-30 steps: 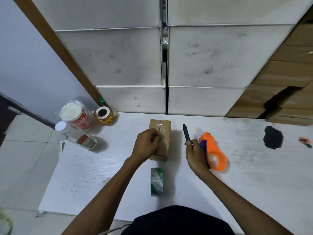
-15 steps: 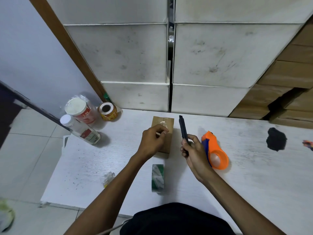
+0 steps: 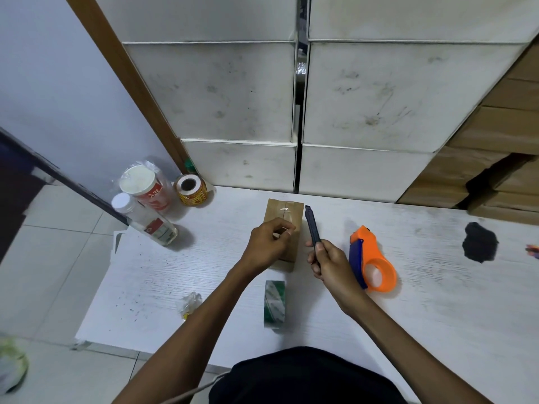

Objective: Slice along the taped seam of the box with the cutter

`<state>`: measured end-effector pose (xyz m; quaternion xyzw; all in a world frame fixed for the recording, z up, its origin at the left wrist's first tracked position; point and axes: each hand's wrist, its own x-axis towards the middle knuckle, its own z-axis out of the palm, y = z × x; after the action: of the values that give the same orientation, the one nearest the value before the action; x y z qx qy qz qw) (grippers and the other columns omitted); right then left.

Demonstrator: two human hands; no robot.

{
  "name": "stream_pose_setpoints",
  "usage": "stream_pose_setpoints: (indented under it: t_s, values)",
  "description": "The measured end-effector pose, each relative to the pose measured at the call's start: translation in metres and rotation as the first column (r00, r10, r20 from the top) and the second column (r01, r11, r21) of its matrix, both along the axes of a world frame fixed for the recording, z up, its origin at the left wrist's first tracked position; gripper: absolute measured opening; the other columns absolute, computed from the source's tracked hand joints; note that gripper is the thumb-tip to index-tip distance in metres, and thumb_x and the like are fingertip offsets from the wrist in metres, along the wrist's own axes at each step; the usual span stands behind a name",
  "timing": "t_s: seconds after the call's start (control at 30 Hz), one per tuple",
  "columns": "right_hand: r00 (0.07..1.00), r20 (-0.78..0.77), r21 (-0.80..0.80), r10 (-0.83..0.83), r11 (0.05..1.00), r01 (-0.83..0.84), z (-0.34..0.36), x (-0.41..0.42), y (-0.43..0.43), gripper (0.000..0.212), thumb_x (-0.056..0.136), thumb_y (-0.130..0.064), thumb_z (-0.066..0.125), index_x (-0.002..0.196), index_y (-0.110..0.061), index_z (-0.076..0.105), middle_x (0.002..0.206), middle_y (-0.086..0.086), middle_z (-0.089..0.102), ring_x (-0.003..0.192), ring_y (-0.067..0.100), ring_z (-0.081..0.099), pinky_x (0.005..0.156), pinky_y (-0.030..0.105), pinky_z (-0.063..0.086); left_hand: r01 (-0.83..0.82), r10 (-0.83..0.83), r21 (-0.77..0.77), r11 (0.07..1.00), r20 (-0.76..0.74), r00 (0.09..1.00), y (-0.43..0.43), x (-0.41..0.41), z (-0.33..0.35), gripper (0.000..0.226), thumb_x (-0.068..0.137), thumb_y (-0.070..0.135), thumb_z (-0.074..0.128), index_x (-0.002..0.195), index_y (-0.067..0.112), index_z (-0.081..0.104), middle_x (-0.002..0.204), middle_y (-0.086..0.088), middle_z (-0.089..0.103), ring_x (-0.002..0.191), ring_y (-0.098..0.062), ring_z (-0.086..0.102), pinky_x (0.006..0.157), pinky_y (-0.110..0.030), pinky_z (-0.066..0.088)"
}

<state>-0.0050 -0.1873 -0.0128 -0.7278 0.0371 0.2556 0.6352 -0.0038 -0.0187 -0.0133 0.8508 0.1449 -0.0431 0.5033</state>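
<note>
A small brown cardboard box (image 3: 284,212) stands on the white table (image 3: 437,301), its top seam taped. My left hand (image 3: 268,246) hovers over the box's near part, thumb and fingers curled together as if pinching something thin; what it pinches is too small to tell. My right hand (image 3: 329,262) grips a dark blue utility knife (image 3: 312,225) just right of the box, the knife pointing away from me. An orange and blue tape dispenser (image 3: 374,262) lies right beside my right hand.
A green and white tape roll (image 3: 274,303) stands near the front edge, with a crumpled clear wrapper (image 3: 191,303) to its left. A bottle (image 3: 145,220), a cup (image 3: 145,188) and a label roll (image 3: 191,190) sit at the back left. Large white boxes (image 3: 364,97) line the back. A black lump (image 3: 479,242) lies at the right.
My right hand has lifted the knife and brought it left, close beside the box. My left hand has risen off the box top, its fingers now pinched together.
</note>
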Motion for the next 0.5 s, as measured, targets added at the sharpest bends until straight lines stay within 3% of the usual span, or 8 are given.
stream_pose_setpoints:
  t_s: [0.33, 0.5]
  values:
    - [0.997, 0.075, -0.013, -0.033, 0.999, 0.034, -0.003, -0.007, -0.006, 0.031, 0.107, -0.023, 0.036, 0.088, -0.007, 0.055, 0.056, -0.001, 0.037, 0.039, 0.002, 0.033, 0.042, 0.015, 0.030, -0.021, 0.021, 0.006, 1.000, 0.006, 1.000, 0.010, -0.012, -0.008, 0.016, 0.097, 0.019, 0.059, 0.103, 0.015, 0.074, 0.098, 0.000, 0.074, 0.088, -0.015, 0.067, 0.079, -0.033, 0.058]
    - [0.992, 0.102, -0.038, -0.075, 0.996, 0.079, -0.004, -0.009, -0.003, 0.035, 0.104, -0.031, 0.042, 0.078, -0.010, 0.053, 0.049, -0.009, 0.034, 0.041, 0.005, 0.031, 0.044, 0.020, 0.028, -0.038, 0.037, 0.030, 0.999, 0.026, 0.999, 0.010, -0.017, -0.010, 0.014, 0.097, 0.019, 0.061, 0.102, 0.016, 0.074, 0.094, -0.001, 0.074, 0.080, -0.009, 0.067, 0.075, -0.028, 0.057]
